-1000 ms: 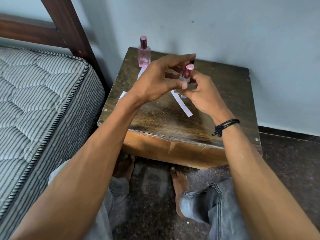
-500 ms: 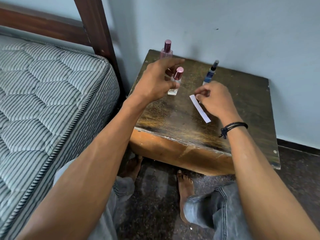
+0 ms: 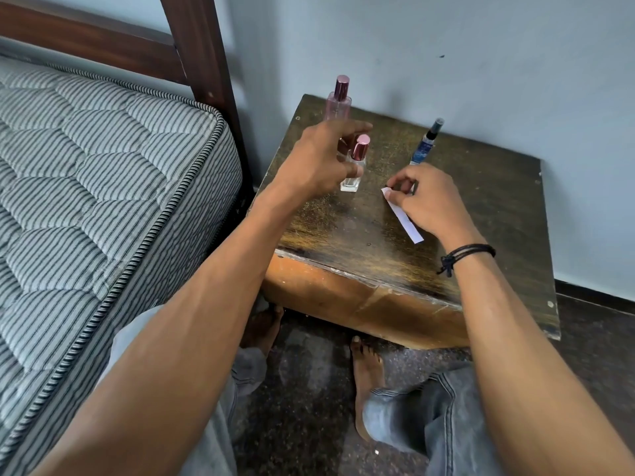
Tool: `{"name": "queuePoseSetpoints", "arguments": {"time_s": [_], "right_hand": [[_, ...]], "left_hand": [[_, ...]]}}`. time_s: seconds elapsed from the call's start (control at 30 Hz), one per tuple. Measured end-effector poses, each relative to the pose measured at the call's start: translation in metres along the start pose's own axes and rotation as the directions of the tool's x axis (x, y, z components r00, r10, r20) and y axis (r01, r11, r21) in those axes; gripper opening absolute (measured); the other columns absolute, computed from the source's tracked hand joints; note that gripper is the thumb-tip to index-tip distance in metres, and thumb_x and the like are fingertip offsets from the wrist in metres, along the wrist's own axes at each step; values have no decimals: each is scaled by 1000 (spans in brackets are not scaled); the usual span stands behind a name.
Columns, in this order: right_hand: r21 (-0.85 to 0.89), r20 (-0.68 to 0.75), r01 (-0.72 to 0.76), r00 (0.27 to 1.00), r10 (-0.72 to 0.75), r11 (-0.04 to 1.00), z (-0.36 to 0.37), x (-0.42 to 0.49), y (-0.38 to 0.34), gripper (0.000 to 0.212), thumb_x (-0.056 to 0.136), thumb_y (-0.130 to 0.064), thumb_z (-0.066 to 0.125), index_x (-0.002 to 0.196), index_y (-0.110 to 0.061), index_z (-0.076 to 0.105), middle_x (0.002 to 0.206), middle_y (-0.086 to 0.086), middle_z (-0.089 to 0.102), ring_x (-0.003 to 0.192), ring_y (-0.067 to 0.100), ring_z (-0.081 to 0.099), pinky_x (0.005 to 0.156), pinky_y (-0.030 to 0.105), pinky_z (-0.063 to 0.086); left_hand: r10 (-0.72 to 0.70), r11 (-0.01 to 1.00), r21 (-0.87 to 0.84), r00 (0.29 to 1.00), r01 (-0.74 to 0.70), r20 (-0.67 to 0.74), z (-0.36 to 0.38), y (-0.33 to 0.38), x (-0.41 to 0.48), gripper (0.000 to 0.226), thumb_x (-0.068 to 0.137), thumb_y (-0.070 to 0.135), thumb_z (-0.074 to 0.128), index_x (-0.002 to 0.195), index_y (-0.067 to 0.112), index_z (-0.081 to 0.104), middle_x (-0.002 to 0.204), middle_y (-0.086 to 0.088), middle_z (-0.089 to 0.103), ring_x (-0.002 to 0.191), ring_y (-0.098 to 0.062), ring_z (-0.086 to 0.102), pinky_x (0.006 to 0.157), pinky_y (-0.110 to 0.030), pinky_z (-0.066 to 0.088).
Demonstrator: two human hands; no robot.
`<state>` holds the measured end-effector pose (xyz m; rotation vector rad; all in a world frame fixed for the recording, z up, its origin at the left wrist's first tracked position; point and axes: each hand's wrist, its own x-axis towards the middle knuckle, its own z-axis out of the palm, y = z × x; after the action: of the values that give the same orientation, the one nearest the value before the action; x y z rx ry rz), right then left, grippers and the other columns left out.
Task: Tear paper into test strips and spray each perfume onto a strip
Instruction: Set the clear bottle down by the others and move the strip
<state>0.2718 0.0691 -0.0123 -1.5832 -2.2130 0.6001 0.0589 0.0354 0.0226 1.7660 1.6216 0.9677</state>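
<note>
A person sits at a small wooden table (image 3: 360, 235) beside a striped mattress (image 3: 103, 187). The left hand (image 3: 319, 163), fingers loosely curled and half open, is at a small clear bottle (image 3: 354, 170) with a pink cap standing upright on the table; whether the fingers grip it cannot be told. The right hand (image 3: 426, 201) pinches the far end of a white paper strip (image 3: 402, 216) lying on the tabletop. A taller pink bottle (image 3: 338, 99) stands at the back edge, and a slim blue spray bottle (image 3: 426, 142) stands just beyond the right hand.
</note>
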Motion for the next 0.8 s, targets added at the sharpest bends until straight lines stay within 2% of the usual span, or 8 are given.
{"name": "queuePoseSetpoints", "arguments": {"time_s": [0.1,0.23,0.33,0.5,0.6,0.7,0.77,0.8], "right_hand": [[8,14,-16,1000,16,1000,1,0,1,10,92,-27,77,99,-21,73,97,3,63,91,22,58,75,31,41],[37,15,-17,1000,17,999,1,-1,1,7,91,-23,78,94,-21,72,95,0,61,93,21,58,75,30,42],[35,-4,7,1000,-7,999,0,0,1,8,90,-21,78,92,-20,71,93,-4,60,90,17,57,67,21,38],[109,-29,4,1000,-1,994,-6,-3,7,7,90,-23,79,92,-20,72,89,-12,62,75,-8,54,60,5,37],[185,-47,-15,999,24,983,-12,-5,10,7,90,-27,79,92,-25,72,90,-13,68,75,-6,57,62,2,40],[260,-65,-8,998,26,965,-17,-8,12,7,90,-27,79,89,-28,72,91,-14,70,77,-9,61,66,4,44],[292,-81,3,996,22,956,-20,-10,14,10,90,-25,79,88,-30,71,92,-13,72,79,-6,63,68,6,46],[319,-95,11,995,20,948,-22,-11,14,11,90,-23,79,89,-29,71,92,-13,72,79,-5,63,69,8,47]], "left_hand": [[-16,1000,8,999,15,38,-3,1,0,68,77,13,82,138,26,58,115,9,66,92,4,60,79,-4,48],[-19,1000,16,995,18,94,-13,4,-2,77,76,22,84,144,30,50,120,7,63,104,-6,59,92,-21,47],[-32,999,-26,996,35,84,-22,8,-2,76,78,27,83,146,27,48,120,8,62,109,-8,58,97,-26,47],[-49,983,-180,999,47,-5,-40,14,-4,68,81,24,81,143,23,52,122,4,63,114,-12,59,95,-24,52],[-44,979,-203,998,33,-52,-46,16,-5,61,84,19,78,140,21,56,116,4,66,108,-9,60,92,-19,51],[-52,971,-238,989,17,-141,-46,18,-6,48,86,18,76,132,20,62,110,2,70,97,-3,60,79,-8,47],[-52,966,-260,974,-7,-219,-44,20,-6,41,86,16,74,127,17,66,107,-2,72,93,-5,63,78,-12,51],[-52,962,-271,960,-25,-274,-44,21,-6,37,86,15,74,123,16,68,104,-2,73,93,-8,66,84,-21,55]]}}
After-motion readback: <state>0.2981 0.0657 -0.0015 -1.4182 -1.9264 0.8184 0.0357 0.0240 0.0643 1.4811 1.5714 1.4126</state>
